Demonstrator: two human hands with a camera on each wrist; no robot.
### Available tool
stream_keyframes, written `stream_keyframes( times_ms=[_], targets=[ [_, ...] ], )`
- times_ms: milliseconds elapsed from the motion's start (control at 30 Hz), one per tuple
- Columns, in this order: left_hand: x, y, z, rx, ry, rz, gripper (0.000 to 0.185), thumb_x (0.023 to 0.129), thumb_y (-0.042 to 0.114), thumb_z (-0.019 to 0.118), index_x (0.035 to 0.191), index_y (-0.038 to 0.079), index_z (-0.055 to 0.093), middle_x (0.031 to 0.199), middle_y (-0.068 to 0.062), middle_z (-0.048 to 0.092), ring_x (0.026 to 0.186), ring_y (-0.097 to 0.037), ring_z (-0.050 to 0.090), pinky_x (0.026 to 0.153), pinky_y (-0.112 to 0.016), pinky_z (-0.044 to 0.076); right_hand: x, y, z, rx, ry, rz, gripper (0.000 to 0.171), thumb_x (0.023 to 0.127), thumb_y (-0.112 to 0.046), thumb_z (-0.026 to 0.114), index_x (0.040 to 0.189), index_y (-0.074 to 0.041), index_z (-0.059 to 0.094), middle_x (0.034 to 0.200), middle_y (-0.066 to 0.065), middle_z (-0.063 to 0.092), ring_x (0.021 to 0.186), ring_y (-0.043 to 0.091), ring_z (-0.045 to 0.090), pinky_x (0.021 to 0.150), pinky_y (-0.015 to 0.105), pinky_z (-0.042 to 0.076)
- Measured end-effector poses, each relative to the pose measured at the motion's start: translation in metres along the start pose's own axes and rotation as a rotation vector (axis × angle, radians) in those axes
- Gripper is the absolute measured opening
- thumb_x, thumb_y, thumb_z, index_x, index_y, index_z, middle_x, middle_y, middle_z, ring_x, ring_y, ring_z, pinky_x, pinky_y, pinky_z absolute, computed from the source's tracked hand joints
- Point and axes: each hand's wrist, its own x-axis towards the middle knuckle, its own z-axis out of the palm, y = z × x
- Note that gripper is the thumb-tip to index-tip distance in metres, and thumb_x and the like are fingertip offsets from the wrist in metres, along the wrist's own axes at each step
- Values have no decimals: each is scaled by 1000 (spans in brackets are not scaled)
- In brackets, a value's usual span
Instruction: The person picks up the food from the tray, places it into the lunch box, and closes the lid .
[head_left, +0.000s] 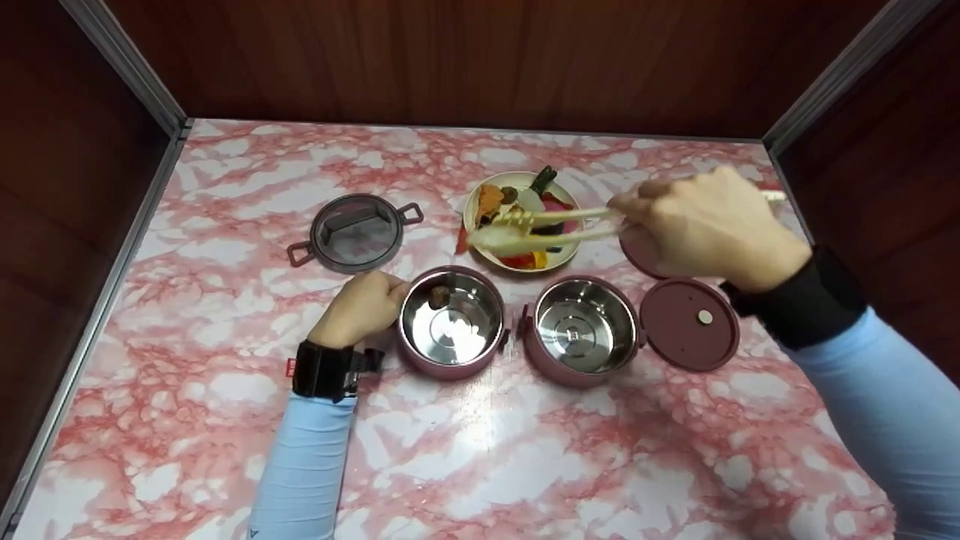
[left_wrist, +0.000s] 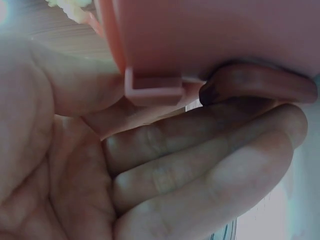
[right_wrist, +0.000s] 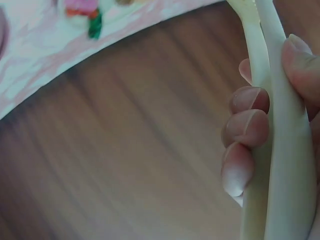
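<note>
Pink marbled tabletop (head_left: 480, 465), wood-panelled walls on three sides. Two round pink containers with stainless steel liners sit side by side near centre.

Left hand (head_left: 361, 306): rests on the table against the left pink steel-lined container (head_left: 452, 321). In the left wrist view the fingers (left_wrist: 200, 165) curl along the pink wall beside a small square lug, thumb on the other side — a light grip, apparently to steady the pot. One small brown food piece (head_left: 439, 297) lies inside it, at the rear of the liner.

Right hand (head_left: 701, 229): holds cream plastic tongs (head_left: 540, 227). The right wrist view shows fingertips (right_wrist: 247, 127) wrapped round one arm and the thumb on the other, so the hand squeezes the tool. The tong tips sit low over the cream round plate of mixed food pieces (head_left: 523, 221); the arms lie close together, but I cannot tell whether a piece is caught between them.

The right pink steel-lined container (head_left: 583, 328) holds nothing visible. Its flat pink lid (head_left: 688, 324) lies open-side-up touching it on the right, out of the tongs' path. A grey-tinted transparent lid with pink side handles (head_left: 355, 232) rests well back on the left, apart from both pots.
</note>
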Motion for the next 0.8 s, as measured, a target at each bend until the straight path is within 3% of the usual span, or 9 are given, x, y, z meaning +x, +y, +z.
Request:
stream_keyframes(
  times_ms=[200, 300, 433, 633, 800],
  targets=[
    [1, 0, 0, 5, -7, -2, 43, 102, 27, 51, 61, 15, 54, 68, -6, 59, 72, -24, 58, 73, -40, 47, -4, -42, 4, 2, -59, -91, 16, 88, -21, 69, 99, -10, 66, 66, 2, 52, 45, 14, 32, 34, 29, 26],
    [1, 0, 0, 3, -12, 0, 43, 102, 27, 51, 60, 16, 52, 66, -6, 57, 72, -24, 57, 73, -40, 47, -4, -59, 11, -52, -51, -148, 12, 90, -13, 59, 97, -7, 65, 64, 3, 48, 46, 15, 33, 35, 29, 26],
    [0, 0, -1, 6, -11, 0, 43, 102, 27, 51, 60, 15, 54, 69, -7, 60, 73, -25, 58, 74, -42, 48, -1, -78, 25, -152, -5, -216, 23, 88, -6, 43, 97, -4, 64, 64, 3, 45, 46, 16, 36, 36, 28, 29],
    [0, 2, -1, 11, -10, -3, 41, 102, 27, 52, 66, 11, 62, 77, -9, 65, 76, -26, 60, 78, -44, 49, -2, -92, 44, -211, 60, -265, 26, 95, -8, 36, 93, -2, 62, 68, 8, 50, 47, 19, 42, 36, 28, 35],
    [0, 1, 0, 8, -2, -1, 40, 102, 26, 52, 67, 10, 64, 75, -10, 64, 75, -26, 59, 77, -43, 49, 0, -91, 47, -170, 35, -259, 22, 94, -9, 42, 96, -2, 63, 70, 9, 52, 49, 21, 47, 38, 31, 39]
  ],
)
